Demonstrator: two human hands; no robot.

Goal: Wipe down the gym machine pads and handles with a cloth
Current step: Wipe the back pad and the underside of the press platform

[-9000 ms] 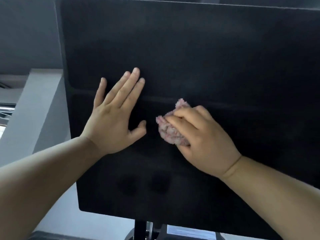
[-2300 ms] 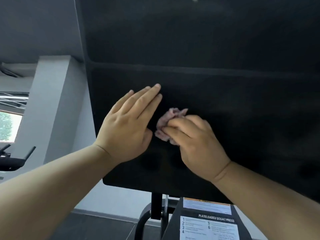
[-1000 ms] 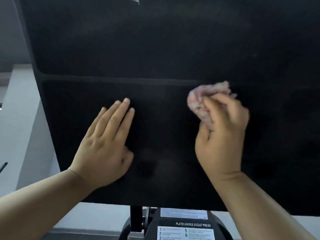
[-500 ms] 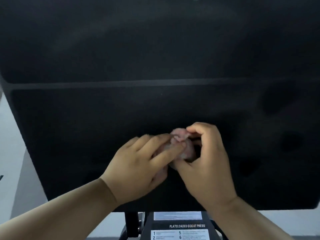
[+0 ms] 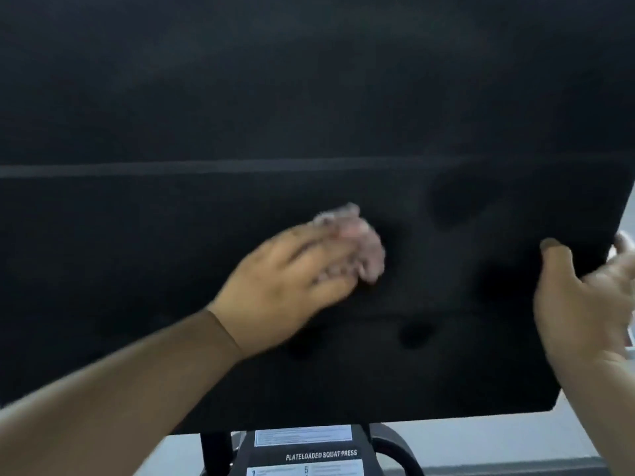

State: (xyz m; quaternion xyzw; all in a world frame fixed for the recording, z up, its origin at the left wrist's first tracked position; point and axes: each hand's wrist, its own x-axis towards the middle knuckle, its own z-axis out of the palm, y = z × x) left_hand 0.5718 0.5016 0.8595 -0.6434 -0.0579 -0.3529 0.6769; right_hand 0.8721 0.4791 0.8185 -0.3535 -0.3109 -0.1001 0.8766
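The cloth, pink and blurred, is held bunched by your left hand, pressed against the black pad. Your right hand grips the pad's right edge, thumb in front, fingers behind.

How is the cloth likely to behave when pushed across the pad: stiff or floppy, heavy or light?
Probably floppy: the cloth sits crumpled in a loose wad at the fingertips of the left hand. Likely light, since a few fingers alone hold it against the pad. Pushed, it would probably bunch up rather than stay flat.
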